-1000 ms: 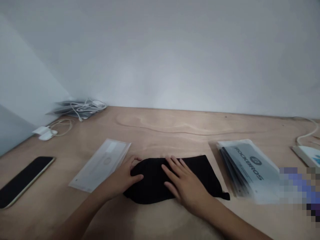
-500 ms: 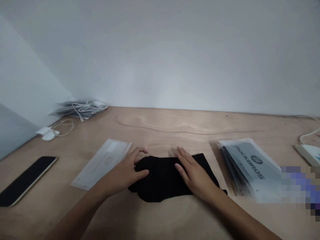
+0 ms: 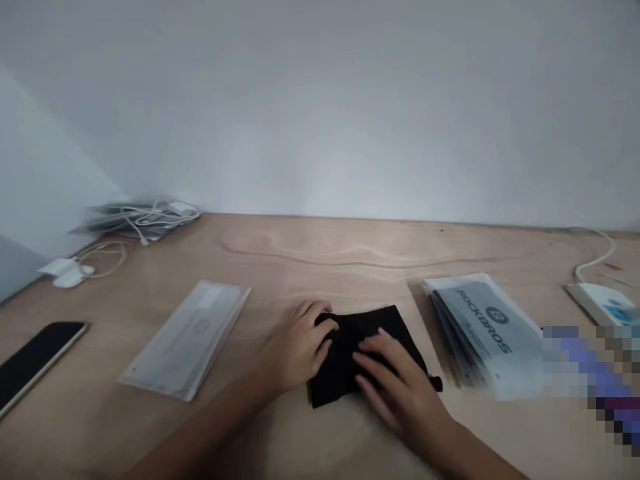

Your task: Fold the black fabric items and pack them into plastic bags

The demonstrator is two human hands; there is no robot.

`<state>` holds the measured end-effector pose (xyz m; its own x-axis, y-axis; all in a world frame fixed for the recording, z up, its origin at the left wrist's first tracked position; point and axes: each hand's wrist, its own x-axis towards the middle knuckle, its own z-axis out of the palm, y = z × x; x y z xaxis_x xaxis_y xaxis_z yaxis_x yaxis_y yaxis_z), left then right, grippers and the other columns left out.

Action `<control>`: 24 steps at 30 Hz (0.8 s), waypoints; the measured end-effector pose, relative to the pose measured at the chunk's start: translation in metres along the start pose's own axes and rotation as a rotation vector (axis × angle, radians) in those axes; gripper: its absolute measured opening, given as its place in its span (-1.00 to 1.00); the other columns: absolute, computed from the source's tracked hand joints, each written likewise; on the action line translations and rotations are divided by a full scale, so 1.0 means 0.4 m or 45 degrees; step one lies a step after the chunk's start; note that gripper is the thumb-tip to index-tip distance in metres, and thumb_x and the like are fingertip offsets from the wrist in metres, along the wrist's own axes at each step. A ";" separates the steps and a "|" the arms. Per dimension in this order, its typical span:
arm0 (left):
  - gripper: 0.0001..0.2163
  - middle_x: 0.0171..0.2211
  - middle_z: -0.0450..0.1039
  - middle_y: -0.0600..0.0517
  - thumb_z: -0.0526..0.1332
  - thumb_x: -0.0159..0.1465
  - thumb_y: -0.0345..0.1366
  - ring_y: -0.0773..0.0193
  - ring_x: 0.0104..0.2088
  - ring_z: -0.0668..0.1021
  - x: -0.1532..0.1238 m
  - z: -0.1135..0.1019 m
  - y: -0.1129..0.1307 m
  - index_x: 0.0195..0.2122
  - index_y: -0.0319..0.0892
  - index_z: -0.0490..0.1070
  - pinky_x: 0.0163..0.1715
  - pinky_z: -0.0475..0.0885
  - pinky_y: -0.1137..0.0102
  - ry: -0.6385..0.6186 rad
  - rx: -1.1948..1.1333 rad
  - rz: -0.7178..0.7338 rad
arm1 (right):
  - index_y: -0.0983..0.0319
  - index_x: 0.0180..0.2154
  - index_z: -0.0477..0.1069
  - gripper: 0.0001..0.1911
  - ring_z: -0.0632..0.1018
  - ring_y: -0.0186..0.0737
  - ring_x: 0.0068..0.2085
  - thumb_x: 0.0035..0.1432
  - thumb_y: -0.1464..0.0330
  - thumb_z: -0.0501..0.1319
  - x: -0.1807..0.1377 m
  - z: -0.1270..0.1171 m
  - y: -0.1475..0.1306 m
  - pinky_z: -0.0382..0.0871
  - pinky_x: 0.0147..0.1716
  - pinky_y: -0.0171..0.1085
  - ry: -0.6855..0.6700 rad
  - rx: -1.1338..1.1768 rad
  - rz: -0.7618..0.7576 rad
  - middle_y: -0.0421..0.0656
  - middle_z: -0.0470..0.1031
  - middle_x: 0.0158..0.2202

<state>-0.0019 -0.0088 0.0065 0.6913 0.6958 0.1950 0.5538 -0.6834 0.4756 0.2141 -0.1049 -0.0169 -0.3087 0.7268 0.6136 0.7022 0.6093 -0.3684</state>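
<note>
A black cloth item [image 3: 375, 323], folded into a small flat bundle, lies on the wooden table in front of me. At its left edge rests my left hand [image 3: 300, 347], fingers bent and slightly apart on top of the fabric. My right hand [image 3: 400, 387] lies over the near right part of the cloth, its fingers spread and touching the surface. A short black end pokes out at the cloth's right corner. What kind of garment or cloth this is, I cannot make out.
Left of the cloth lies a frosted plastic pouch [image 3: 187, 340]; on the right is a stack of pouches marked ROCKBROS [image 3: 485, 333]. A phone [image 3: 40, 357] is at far left. White cables [image 3: 160, 212] and a charger [image 3: 73, 272] sit behind; a white power strip [image 3: 600, 303] stands right.
The cloth's left part has been folded over to the right, so the bundle is shorter. My left hand has moved right with it, and my right hand has shifted a little nearer me.
</note>
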 end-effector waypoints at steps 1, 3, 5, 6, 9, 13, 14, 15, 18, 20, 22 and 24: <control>-0.77 0.05 0.38 -0.15 0.16 0.28 -0.46 -0.07 0.08 0.46 -0.013 -0.001 -0.003 -0.08 -0.13 0.49 0.07 0.42 0.03 -0.005 0.072 -0.008 | 0.22 0.11 0.46 -0.65 0.59 -0.04 0.06 0.31 0.47 0.22 -0.006 0.001 -0.014 0.39 0.23 0.11 -0.037 0.007 -0.040 0.01 0.57 -0.03; -0.75 -0.01 0.40 -0.17 0.16 0.29 -0.45 -0.08 0.00 0.49 -0.048 -0.002 0.003 -0.05 -0.15 0.49 -0.01 0.47 0.02 -0.023 0.168 -0.109 | 0.24 0.14 0.44 -0.61 0.60 -0.02 0.01 0.28 0.40 0.25 -0.018 0.001 -0.029 0.33 0.25 0.19 -0.152 0.038 -0.100 0.01 0.57 -0.08; -0.75 -0.07 0.42 -0.16 0.15 0.31 -0.42 -0.05 -0.08 0.54 -0.095 0.002 0.022 -0.02 -0.16 0.49 -0.08 0.51 0.04 -0.046 0.212 -0.253 | 0.26 0.21 0.38 -0.46 0.58 0.06 0.04 0.25 0.24 0.30 -0.030 -0.002 -0.028 0.27 0.25 0.28 -0.289 0.060 -0.143 0.05 0.56 -0.04; -0.75 -0.09 0.43 -0.15 0.14 0.33 -0.40 -0.02 -0.13 0.56 -0.121 0.006 0.034 -0.01 -0.15 0.48 -0.13 0.54 0.07 -0.063 0.215 -0.321 | 0.26 0.25 0.34 -0.36 0.56 0.11 0.07 0.23 0.14 0.31 -0.036 -0.005 -0.023 0.27 0.23 0.31 -0.358 0.061 -0.162 0.08 0.55 -0.01; -0.74 -0.08 0.47 -0.13 0.14 0.36 -0.31 0.05 -0.23 0.62 -0.200 0.026 0.064 0.04 -0.08 0.46 -0.25 0.59 0.18 -0.105 0.151 -0.426 | 0.28 0.31 0.27 -0.15 0.50 0.23 0.16 0.14 -0.02 0.35 -0.051 -0.018 -0.001 0.33 0.18 0.32 -0.532 0.024 -0.212 0.18 0.51 0.07; -0.64 -0.02 0.51 -0.15 0.24 0.31 -0.24 0.00 -0.17 0.65 -0.259 0.038 0.080 0.14 -0.05 0.42 -0.23 0.64 0.20 -0.067 0.076 -0.359 | 0.28 0.31 0.30 -0.20 0.40 0.28 0.27 0.11 0.13 0.40 -0.058 -0.041 0.016 0.33 0.20 0.27 -0.644 -0.039 -0.210 0.24 0.43 0.19; -0.58 0.03 0.49 -0.17 0.28 0.29 -0.23 -0.04 -0.11 0.65 -0.262 0.035 0.081 0.18 -0.03 0.39 -0.18 0.64 0.16 -0.050 0.085 -0.323 | 0.26 0.31 0.30 -0.23 0.35 0.27 0.30 0.12 0.18 0.39 -0.055 -0.048 0.017 0.30 0.22 0.26 -0.660 -0.052 -0.209 0.22 0.40 0.23; -0.50 0.10 0.44 -0.20 0.32 0.26 -0.23 -0.10 -0.03 0.62 -0.262 0.030 0.082 0.23 -0.01 0.35 -0.12 0.63 0.11 -0.033 0.105 -0.271 | 0.23 0.32 0.29 -0.25 0.29 0.26 0.35 0.13 0.21 0.37 -0.052 -0.054 0.018 0.26 0.25 0.25 -0.679 -0.058 -0.213 0.20 0.34 0.28; -0.29 0.32 0.21 -0.27 0.45 0.16 -0.18 -0.29 0.20 0.45 -0.252 0.016 0.080 0.33 0.03 0.26 0.04 0.54 -0.06 -0.050 0.163 -0.027 | 0.16 0.37 0.20 -0.24 0.05 0.19 0.45 0.16 0.30 0.31 -0.032 -0.064 0.023 0.11 0.33 0.22 -0.757 -0.018 -0.262 0.06 0.07 0.45; -0.22 0.37 0.14 -0.30 0.51 0.10 -0.14 -0.36 0.25 0.37 -0.246 0.015 0.074 0.34 0.01 0.25 0.07 0.50 -0.13 -0.096 0.174 0.139 | 0.18 0.41 0.11 -0.17 -0.03 0.16 0.46 0.14 0.31 0.30 -0.018 -0.060 0.028 0.03 0.36 0.19 -0.845 0.038 -0.273 0.03 -0.08 0.49; -0.20 0.38 0.13 -0.30 0.52 0.09 -0.16 -0.37 0.26 0.35 -0.241 0.017 0.067 0.34 -0.05 0.25 0.09 0.45 -0.18 -0.143 0.186 0.228 | 0.24 0.42 0.06 -0.12 -0.01 0.13 0.46 0.14 0.28 0.31 -0.012 -0.048 0.036 -0.01 0.37 0.18 -0.929 0.089 -0.253 0.08 -0.10 0.48; -0.19 0.38 0.13 -0.31 0.51 0.10 -0.24 -0.36 0.28 0.33 -0.238 0.017 0.061 0.36 -0.10 0.22 0.14 0.40 -0.20 -0.177 0.210 0.251 | 0.28 0.42 0.06 -0.12 0.00 0.12 0.46 0.13 0.30 0.31 -0.014 -0.036 0.043 -0.06 0.38 0.18 -0.972 0.116 -0.217 0.12 -0.08 0.47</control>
<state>-0.0510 -0.0932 -0.0063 0.8435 0.5172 0.1451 0.4628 -0.8369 0.2923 0.2372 -0.1029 -0.0166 -0.7858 0.6178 0.0290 0.5607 0.7314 -0.3883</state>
